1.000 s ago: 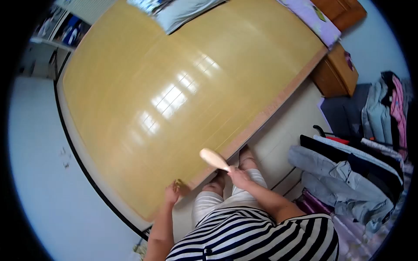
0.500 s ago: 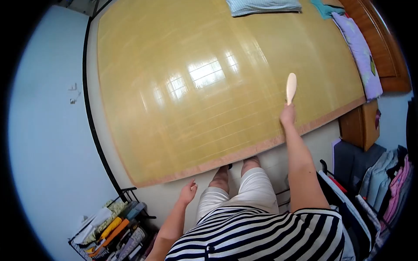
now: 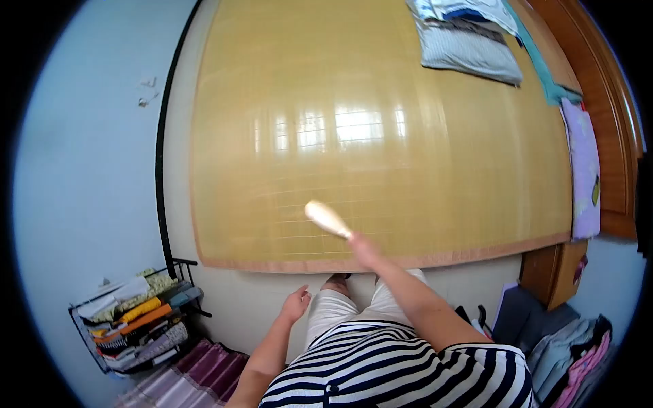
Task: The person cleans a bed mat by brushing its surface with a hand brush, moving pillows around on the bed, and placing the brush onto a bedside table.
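Note:
My right hand (image 3: 366, 252) is closed around the handle of a pale, oval-headed brush (image 3: 328, 218); motion smears both, and no bristles show. The brush is over the near part of a yellowish, shiny mat (image 3: 490, 177) that covers the bed. Whether it touches the mat I cannot tell. My left hand (image 3: 296, 303) hangs beside my left thigh, just short of the mat's pinkish edge (image 3: 231, 263). It holds nothing, with its fingers loosely apart.
A striped pillow (image 3: 469, 54) lies on the bed's far right part, and a purple folded cloth (image 3: 583, 170) lies along the right edge. A rack of folded clothes (image 3: 136, 319) stands at left. Hung clothes (image 3: 571, 360) and a wooden cabinet (image 3: 554, 272) are at right.
My right hand has swept the brush leftwards and nearer to my body, and its head now points left. My view has turned right. The left hand still hangs low.

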The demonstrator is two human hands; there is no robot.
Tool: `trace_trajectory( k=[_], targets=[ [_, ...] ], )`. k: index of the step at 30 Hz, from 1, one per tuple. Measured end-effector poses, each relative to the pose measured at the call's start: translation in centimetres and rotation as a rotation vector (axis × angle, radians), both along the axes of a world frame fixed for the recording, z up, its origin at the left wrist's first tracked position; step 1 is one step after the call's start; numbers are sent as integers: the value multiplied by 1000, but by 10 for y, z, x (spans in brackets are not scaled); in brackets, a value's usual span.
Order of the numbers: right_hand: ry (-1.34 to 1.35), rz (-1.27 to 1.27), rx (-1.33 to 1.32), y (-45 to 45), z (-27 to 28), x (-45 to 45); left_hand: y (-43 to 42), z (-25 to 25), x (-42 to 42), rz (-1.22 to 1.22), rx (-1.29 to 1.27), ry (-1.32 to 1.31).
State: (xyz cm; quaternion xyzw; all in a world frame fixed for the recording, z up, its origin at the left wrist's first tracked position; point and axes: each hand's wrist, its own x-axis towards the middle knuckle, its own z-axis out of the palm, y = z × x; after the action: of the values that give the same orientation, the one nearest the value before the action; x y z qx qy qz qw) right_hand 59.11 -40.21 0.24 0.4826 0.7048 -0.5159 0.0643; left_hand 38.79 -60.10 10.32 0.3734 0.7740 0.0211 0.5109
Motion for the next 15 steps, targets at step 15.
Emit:
trace_trajectory(
  k=[15],
  targets=[
    [-359,-829,317,194,0,26,-53,-19,-89,133,2,-140]
  ],
)
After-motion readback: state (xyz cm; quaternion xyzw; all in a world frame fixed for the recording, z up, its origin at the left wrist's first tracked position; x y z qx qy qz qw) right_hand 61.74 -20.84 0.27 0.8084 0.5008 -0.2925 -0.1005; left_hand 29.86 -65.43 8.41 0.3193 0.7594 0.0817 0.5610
